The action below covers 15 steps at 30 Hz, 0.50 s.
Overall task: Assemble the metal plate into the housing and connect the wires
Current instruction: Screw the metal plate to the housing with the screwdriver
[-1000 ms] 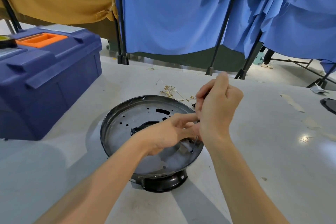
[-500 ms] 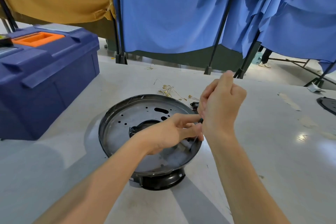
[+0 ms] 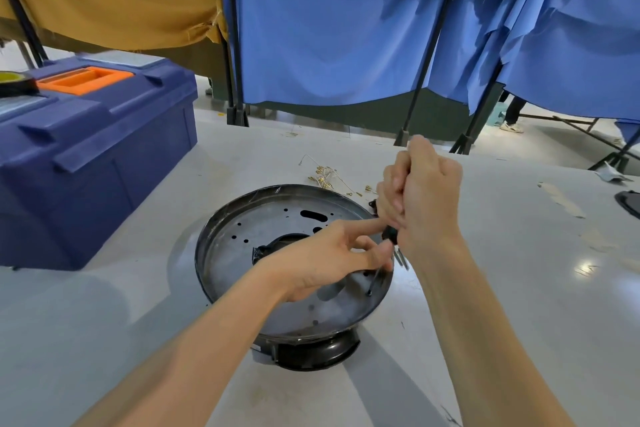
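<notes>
Fingers (image 3: 393,189) of the right hand (image 3: 427,198) are curled in a fist round the top of a screwdriver (image 3: 389,235), held upright over the right side of the work. On the left hand (image 3: 325,262), thumb and bent fingers pinch the thin shaft below the black handle, and the index finger is stretched out to touch the handle. The shaft's tip meets a hole in the metal plate (image 3: 242,236), close to its near right rim.

The metal plate lies seated in the black housing (image 3: 311,355), which stands on the counter (image 3: 121,322) straight ahead of me. It is round and grey, drilled with small holes and one long slot on the far side. Wires (image 3: 323,177) with gold ends lie loose on the counter just beyond the housing's far rim.

Writing: a pale label on the housing's base, near left, is too small to read.

Edges and room: a blue toolbox (image 3: 104,156) with an orange handle (image 3: 83,80) sits well left of the housing, with a tape roll (image 3: 14,84) on its lid. Bare counter runs right as far as a dark object (image 3: 628,203) at the frame's edge. The far counter edge lies below a blue curtain (image 3: 346,45) and an ochre cloth (image 3: 121,0).

Against half a second ago, both hands keep the same grip in the same spot. The handle's black end shows more plainly below the right fist.
</notes>
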Each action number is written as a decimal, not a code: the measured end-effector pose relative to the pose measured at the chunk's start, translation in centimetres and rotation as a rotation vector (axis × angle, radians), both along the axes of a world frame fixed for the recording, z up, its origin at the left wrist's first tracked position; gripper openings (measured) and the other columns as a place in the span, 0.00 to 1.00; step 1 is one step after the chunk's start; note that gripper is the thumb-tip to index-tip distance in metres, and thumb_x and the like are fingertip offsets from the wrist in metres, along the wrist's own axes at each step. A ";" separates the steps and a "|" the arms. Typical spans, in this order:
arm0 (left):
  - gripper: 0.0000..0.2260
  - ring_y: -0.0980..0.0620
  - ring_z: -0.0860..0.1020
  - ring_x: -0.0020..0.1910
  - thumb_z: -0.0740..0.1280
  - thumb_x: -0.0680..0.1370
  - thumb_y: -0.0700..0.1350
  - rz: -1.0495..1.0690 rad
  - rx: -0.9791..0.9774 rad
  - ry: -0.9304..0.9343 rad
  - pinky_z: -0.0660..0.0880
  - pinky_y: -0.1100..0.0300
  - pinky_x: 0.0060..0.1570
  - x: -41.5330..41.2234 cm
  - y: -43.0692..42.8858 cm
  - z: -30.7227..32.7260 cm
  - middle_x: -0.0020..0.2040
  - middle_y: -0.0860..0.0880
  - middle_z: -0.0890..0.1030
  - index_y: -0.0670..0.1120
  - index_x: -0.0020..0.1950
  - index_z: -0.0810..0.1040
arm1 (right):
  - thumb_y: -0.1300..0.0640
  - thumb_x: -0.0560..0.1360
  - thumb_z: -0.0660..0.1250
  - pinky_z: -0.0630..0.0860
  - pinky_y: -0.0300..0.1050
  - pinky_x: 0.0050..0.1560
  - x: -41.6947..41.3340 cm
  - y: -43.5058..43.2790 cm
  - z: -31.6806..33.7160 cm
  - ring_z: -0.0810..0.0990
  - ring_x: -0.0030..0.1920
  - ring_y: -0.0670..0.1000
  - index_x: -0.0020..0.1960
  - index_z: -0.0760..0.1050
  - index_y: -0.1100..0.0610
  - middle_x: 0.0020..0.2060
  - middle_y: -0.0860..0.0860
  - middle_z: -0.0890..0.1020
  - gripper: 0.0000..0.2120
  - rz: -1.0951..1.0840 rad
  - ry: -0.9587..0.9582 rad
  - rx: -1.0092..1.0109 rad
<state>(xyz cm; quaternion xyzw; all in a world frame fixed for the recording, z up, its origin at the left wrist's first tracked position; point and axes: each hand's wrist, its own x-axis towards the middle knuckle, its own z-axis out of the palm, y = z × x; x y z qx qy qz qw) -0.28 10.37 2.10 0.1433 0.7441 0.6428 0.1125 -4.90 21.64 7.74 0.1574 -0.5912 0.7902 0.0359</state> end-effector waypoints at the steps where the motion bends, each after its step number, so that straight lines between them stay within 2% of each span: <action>1: 0.15 0.54 0.79 0.57 0.64 0.78 0.54 0.000 0.007 0.001 0.70 0.59 0.64 0.0 0.1 0.1 0.52 0.45 0.83 0.56 0.64 0.77 | 0.59 0.82 0.51 0.58 0.35 0.24 0.4 -0.4 -0.3 0.59 0.15 0.49 0.17 0.64 0.54 0.14 0.51 0.63 0.33 -0.166 0.045 0.012; 2: 0.13 0.53 0.80 0.57 0.64 0.78 0.53 -0.007 0.025 0.004 0.70 0.57 0.64 0.0 0.1 0.1 0.53 0.44 0.83 0.56 0.61 0.79 | 0.58 0.82 0.51 0.60 0.36 0.26 0.9 -0.9 -0.7 0.61 0.16 0.49 0.17 0.65 0.55 0.14 0.50 0.64 0.33 -0.289 0.087 0.038; 4: 0.08 0.57 0.81 0.51 0.63 0.80 0.49 -0.033 0.064 0.008 0.74 0.67 0.53 0.2 0.0 0.1 0.51 0.45 0.84 0.56 0.55 0.81 | 0.55 0.83 0.51 0.62 0.36 0.25 1.5 -1.5 -1.2 0.64 0.17 0.49 0.17 0.67 0.54 0.15 0.48 0.66 0.34 -0.332 0.131 0.053; 5: 0.09 0.59 0.81 0.47 0.62 0.82 0.46 -0.033 0.083 0.000 0.74 0.71 0.46 0.3 -0.1 0.1 0.50 0.45 0.84 0.56 0.53 0.81 | 0.54 0.83 0.53 0.61 0.36 0.23 1.5 -1.2 -1.1 0.64 0.17 0.49 0.18 0.68 0.54 0.15 0.50 0.67 0.33 -0.236 0.112 0.039; 7: 0.11 0.62 0.79 0.44 0.61 0.82 0.44 -0.005 0.087 -0.026 0.71 0.75 0.37 0.3 -0.2 0.1 0.46 0.45 0.82 0.56 0.50 0.80 | 0.50 0.81 0.57 0.64 0.38 0.22 0.6 0.0 0.1 0.66 0.18 0.51 0.23 0.71 0.59 0.17 0.54 0.69 0.29 0.123 -0.006 0.051; 8: 0.10 0.62 0.78 0.44 0.60 0.83 0.44 -0.001 0.070 -0.032 0.71 0.76 0.36 0.3 -0.2 0.1 0.45 0.47 0.81 0.56 0.50 0.80 | 0.47 0.79 0.58 0.67 0.39 0.23 0.0 0.8 0.8 0.68 0.19 0.53 0.25 0.72 0.61 0.19 0.56 0.71 0.28 0.327 -0.072 0.078; 9: 0.09 0.62 0.78 0.46 0.60 0.82 0.46 -0.007 0.049 -0.033 0.72 0.74 0.40 0.2 -0.1 0.2 0.46 0.48 0.81 0.57 0.52 0.79 | 0.45 0.78 0.58 0.69 0.39 0.24 -0.5 1.6 1.4 0.70 0.19 0.54 0.26 0.73 0.63 0.20 0.58 0.72 0.29 0.497 -0.119 0.101; 11: 0.09 0.61 0.78 0.49 0.61 0.81 0.50 -0.032 0.030 -0.022 0.73 0.70 0.48 0.2 -0.1 0.2 0.48 0.46 0.81 0.56 0.55 0.79 | 0.49 0.78 0.56 0.64 0.36 0.19 -1.1 2.2 1.6 0.65 0.15 0.52 0.22 0.71 0.61 0.15 0.56 0.68 0.29 0.692 -0.141 0.085; 13: 0.09 0.64 0.78 0.48 0.61 0.81 0.50 -0.030 0.046 -0.038 0.72 0.74 0.45 0.4 -0.4 0.3 0.47 0.50 0.83 0.57 0.57 0.79 | 0.53 0.80 0.55 0.54 0.31 0.17 -0.9 1.7 1.2 0.57 0.12 0.48 0.19 0.66 0.58 0.12 0.51 0.62 0.30 0.693 -0.127 0.052; 15: 0.09 0.65 0.79 0.47 0.63 0.81 0.49 -0.014 0.059 -0.043 0.71 0.76 0.43 0.2 -0.6 0.2 0.44 0.54 0.83 0.58 0.60 0.78 | 0.56 0.82 0.54 0.53 0.30 0.20 -0.5 0.7 0.6 0.54 0.13 0.48 0.19 0.63 0.57 0.13 0.51 0.59 0.31 0.463 -0.082 0.039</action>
